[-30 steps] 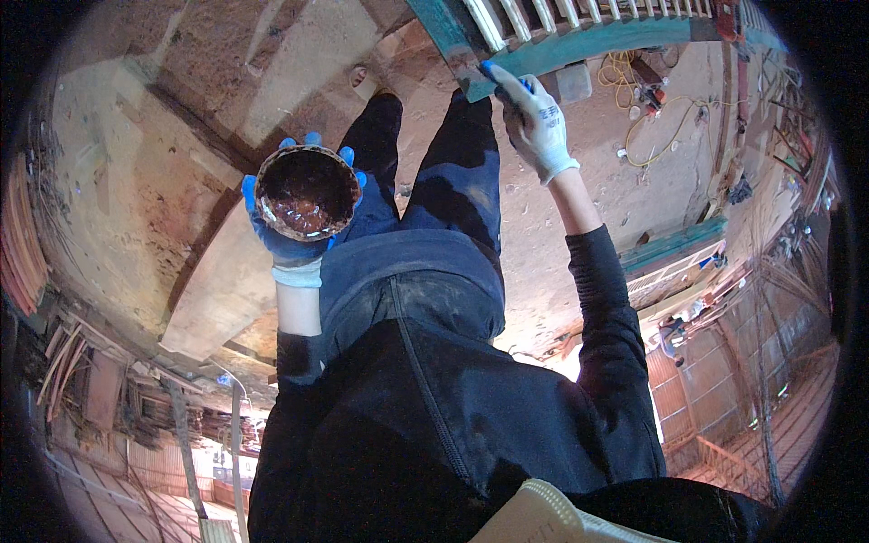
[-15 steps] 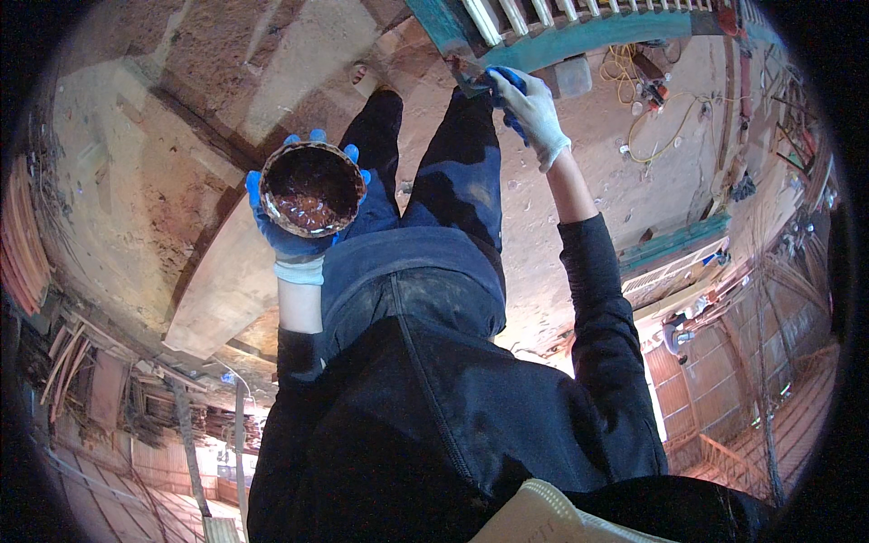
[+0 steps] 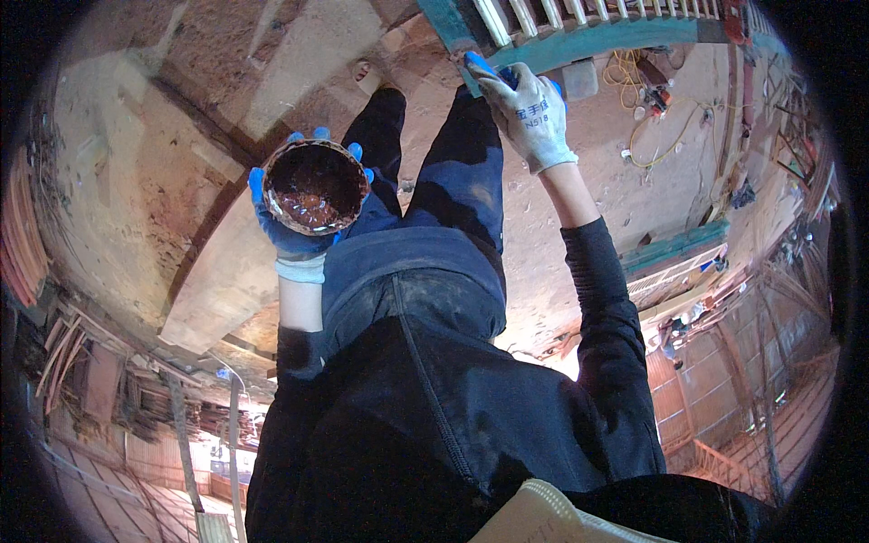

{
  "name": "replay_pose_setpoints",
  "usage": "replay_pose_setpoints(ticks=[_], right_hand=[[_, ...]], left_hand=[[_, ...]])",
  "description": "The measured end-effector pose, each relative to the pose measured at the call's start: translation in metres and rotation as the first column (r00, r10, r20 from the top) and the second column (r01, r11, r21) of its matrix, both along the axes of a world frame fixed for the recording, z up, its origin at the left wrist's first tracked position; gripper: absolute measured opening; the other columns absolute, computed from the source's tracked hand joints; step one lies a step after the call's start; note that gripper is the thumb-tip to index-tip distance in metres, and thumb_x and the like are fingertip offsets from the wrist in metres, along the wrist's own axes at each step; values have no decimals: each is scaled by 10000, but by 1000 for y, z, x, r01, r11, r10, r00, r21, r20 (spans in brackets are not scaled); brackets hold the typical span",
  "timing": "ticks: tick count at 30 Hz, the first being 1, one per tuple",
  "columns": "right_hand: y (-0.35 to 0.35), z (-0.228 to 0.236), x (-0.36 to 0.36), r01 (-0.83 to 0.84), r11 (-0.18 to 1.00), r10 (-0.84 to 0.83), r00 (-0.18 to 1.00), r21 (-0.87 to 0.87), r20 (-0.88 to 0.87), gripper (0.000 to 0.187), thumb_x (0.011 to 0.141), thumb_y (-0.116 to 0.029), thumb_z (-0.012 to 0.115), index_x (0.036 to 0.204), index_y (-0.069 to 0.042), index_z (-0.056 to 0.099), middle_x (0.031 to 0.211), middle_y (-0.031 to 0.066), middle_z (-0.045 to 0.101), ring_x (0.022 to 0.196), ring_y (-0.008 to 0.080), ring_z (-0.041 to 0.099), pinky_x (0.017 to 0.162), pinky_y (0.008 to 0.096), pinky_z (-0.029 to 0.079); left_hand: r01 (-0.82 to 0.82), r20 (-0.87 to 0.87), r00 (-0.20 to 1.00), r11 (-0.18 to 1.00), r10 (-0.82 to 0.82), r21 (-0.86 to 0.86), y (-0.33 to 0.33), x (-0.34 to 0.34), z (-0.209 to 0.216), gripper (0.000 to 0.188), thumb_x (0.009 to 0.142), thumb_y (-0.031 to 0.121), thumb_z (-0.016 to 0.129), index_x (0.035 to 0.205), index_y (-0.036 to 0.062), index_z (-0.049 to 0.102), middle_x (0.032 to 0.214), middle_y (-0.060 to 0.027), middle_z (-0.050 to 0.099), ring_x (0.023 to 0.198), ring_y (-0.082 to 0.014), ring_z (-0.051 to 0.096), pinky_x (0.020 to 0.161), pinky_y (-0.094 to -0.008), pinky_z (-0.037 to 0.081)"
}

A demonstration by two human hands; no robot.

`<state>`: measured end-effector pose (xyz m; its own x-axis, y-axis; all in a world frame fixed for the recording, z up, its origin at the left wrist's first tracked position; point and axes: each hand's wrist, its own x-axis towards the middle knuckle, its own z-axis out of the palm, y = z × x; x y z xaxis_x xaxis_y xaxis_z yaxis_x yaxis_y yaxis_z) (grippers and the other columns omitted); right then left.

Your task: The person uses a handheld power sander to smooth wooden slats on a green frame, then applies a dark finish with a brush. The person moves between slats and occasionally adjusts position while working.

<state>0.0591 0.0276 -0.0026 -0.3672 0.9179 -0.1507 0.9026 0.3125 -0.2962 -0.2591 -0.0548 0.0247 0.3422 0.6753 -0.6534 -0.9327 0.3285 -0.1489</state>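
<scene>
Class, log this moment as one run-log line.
left hand: holding round bowl, reddish-brown contents | right hand: gloved, at corner of teal frame with white slats | right grip: unclear

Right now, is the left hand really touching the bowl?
Touching: the head view shows the left hand cupped around the bowl, blue-gloved fingers against its side.

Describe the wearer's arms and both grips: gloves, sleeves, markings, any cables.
Left grip: blue glove, pale cuff. Right grip: whitish-backed glove with dark printed characters, blue at the fingertips. Long black sleeves, left and right, stop short of the cuffs, leaving some forearm bare. No cables visible on either arm.
</scene>
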Motion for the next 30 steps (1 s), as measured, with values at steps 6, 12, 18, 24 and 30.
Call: replay_pose_setpoints(ticks=[6, 12, 18, 24, 30], right_hand=[[-11, -19, 11, -1, 1000, 2, 1000, -29, 29, 166, 827, -246, 667, 980, -184, 646, 854, 85, 592, 735, 318, 609, 645, 413, 494], [-6, -12, 18, -8, 1000, 8, 996, 1, -93, 290, 760, -156, 713, 1031, -231, 641, 878, 92, 574, 744, 307, 603, 663, 421, 490], [-7, -20, 17, -51, 997, 51, 999, -54, 6, 446, 702, -133, 727, 1117, -276, 646, 934, 74, 573, 790, 314, 596, 683, 410, 499], [-13, -22, 26, 36, 993, -46, 996, -113, -81, 438, 704, -126, 723, 1107, -280, 646, 949, 83, 568, 804, 316, 594, 700, 419, 500], [-9, -23, 18, -25, 1000, 25, 999, 3, -37, 307, 769, -89, 659, 1049, -213, 666, 865, 94, 576, 728, 308, 585, 627, 410, 477]], left_hand=[[-8, -12, 1000, 1000, 7, -19, -1, -4, 2, 687, 812, 602, 599, 1375, 227, 476, 1486, -66, 390, 1381, -435, 255, 1052, -708, 231], [-10, -20, 1000, 1000, 10, -21, -3, -7, -1, 678, 816, 600, 596, 1369, 223, 486, 1483, -65, 393, 1385, -430, 250, 1050, -708, 235], [-1, -1, 1000, 1000, 0, -17, -2, -7, 0, 694, 816, 621, 582, 1375, 223, 479, 1487, -67, 387, 1383, -431, 255, 1056, -703, 230], [15, -14, 1000, 1000, -15, 14, -4, -9, -2, 711, 819, 621, 581, 1392, 219, 455, 1501, -64, 366, 1386, -435, 248, 1058, -705, 225], [6, 17, 1000, 1000, -7, 22, -1, -9, -2, 706, 820, 617, 580, 1392, 221, 458, 1495, -63, 374, 1387, -426, 252, 1055, -704, 234]])
